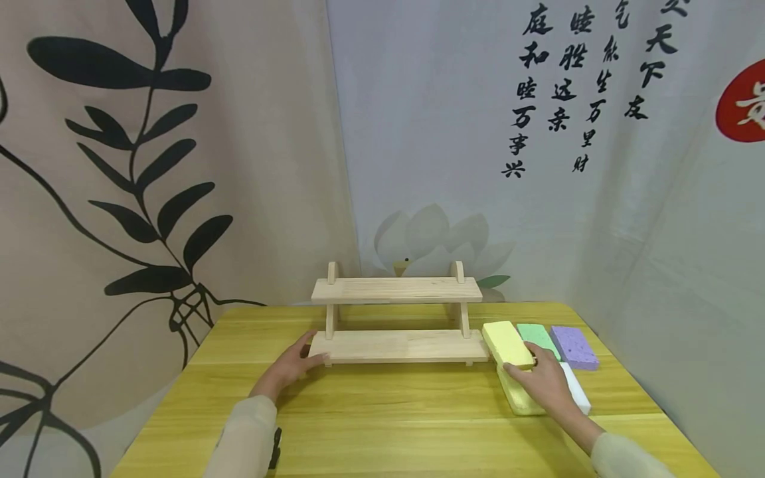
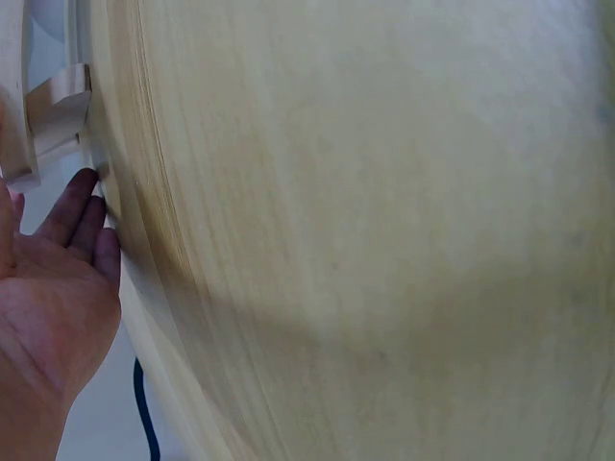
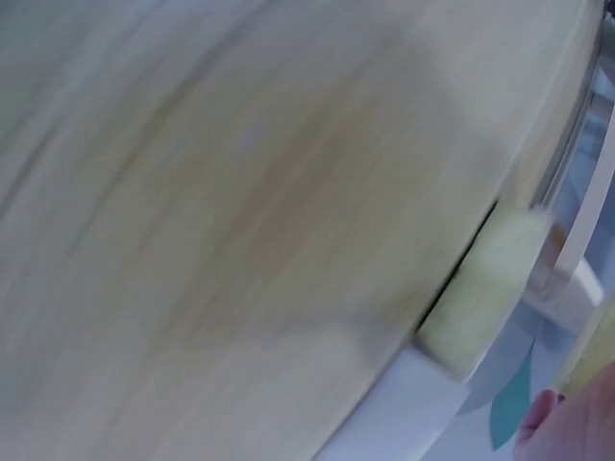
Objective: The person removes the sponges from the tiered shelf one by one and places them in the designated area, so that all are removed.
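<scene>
In the head view, a two-tier wooden rack (image 1: 399, 345) stands on the table. My left hand (image 1: 294, 364) is at the left end of its lower board, thumb near the front edge. Straight, loose fingers of the left hand (image 2: 67, 274) show beside the rack in the left wrist view. At the rack's right end, my right hand (image 1: 548, 383) pinches a yellow sponge (image 1: 505, 344) between thumb and fingers. Below it lies a second, paler yellow sponge (image 1: 521, 396). In the right wrist view, only part of the right hand (image 3: 572, 423) shows at the lower right corner.
Behind the right hand lie a green sponge (image 1: 536, 335) and a purple sponge (image 1: 574, 347). A white sponge (image 1: 577, 392) is partly hidden by the hand. The wooden table (image 1: 406, 425) meets printed cloth (image 1: 281, 166) at the back.
</scene>
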The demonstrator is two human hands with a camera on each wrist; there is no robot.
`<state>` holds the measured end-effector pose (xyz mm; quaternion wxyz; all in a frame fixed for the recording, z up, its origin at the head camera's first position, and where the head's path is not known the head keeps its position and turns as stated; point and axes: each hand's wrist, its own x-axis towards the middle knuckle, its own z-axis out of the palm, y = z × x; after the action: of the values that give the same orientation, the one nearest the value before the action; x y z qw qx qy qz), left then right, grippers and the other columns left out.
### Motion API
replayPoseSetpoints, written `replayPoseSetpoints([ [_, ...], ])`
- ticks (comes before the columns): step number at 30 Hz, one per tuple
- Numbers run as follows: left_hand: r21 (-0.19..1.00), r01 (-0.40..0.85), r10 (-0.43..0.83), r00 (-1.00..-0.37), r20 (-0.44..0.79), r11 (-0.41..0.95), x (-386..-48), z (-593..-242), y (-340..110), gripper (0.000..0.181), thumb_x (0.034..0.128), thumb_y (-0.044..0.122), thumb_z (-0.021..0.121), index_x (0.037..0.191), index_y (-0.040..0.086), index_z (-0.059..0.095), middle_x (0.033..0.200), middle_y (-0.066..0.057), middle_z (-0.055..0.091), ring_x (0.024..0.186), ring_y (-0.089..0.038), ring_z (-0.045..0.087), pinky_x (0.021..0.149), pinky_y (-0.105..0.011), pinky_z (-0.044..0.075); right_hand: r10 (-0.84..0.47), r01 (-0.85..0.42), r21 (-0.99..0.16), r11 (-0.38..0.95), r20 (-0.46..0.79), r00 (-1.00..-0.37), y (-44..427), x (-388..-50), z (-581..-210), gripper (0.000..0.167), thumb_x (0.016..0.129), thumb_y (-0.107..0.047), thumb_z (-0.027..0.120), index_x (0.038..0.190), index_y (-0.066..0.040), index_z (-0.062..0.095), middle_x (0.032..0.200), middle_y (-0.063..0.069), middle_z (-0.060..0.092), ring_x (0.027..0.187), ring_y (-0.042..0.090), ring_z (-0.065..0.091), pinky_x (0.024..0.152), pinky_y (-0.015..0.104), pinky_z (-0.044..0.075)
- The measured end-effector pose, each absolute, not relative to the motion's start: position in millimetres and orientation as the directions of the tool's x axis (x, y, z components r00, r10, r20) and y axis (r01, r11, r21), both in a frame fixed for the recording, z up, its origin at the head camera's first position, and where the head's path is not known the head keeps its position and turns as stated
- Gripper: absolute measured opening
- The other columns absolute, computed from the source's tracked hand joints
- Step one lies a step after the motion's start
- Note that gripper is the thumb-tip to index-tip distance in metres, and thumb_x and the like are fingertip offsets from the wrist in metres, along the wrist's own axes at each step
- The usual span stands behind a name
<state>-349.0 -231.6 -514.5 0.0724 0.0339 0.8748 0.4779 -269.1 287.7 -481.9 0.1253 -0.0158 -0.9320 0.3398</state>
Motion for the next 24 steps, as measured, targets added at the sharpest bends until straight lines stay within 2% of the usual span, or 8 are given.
replayPoseSetpoints([
  [7,0.831,-0.015,0.124,-0.987,-0.101,0.555,-345,-511,-231,0.092,0.0908,0.054,0.066,0.159,0.016,0.018,0.152,-0.031,0.034,0.137,-0.048,0.036,0.105,-0.062,0.036,0.111,-0.04,-0.641,0.767,0.193,-0.975,313,-266,-481,0.089,0.091,-0.048,0.069,0.146,0.012,0.032,0.134,0.037,0.041,0.116,0.048,0.049,0.09,0.06,0.046],
  [15,0.834,-0.018,0.125,-0.987,-0.103,0.551,-344,-512,-231,0.092,0.0914,0.052,0.067,0.159,0.015,0.018,0.152,-0.031,0.033,0.136,-0.048,0.036,0.104,-0.061,0.038,0.129,-0.033,-0.614,0.788,0.217,-0.968,341,-261,-483,0.089,0.09,-0.046,0.07,0.144,0.015,0.033,0.128,0.037,0.045,0.112,0.049,0.049,0.09,0.062,0.044],
  [24,0.837,-0.016,0.128,-0.986,-0.103,0.546,-346,-512,-231,0.091,0.0914,0.051,0.067,0.16,0.016,0.018,0.152,-0.031,0.033,0.136,-0.048,0.037,0.104,-0.061,0.039,0.144,-0.003,-0.59,0.808,0.202,-0.969,378,-249,-487,0.095,0.092,-0.052,0.066,0.145,0.016,0.029,0.135,0.043,0.036,0.119,0.058,0.04,0.093,0.069,0.037],
])
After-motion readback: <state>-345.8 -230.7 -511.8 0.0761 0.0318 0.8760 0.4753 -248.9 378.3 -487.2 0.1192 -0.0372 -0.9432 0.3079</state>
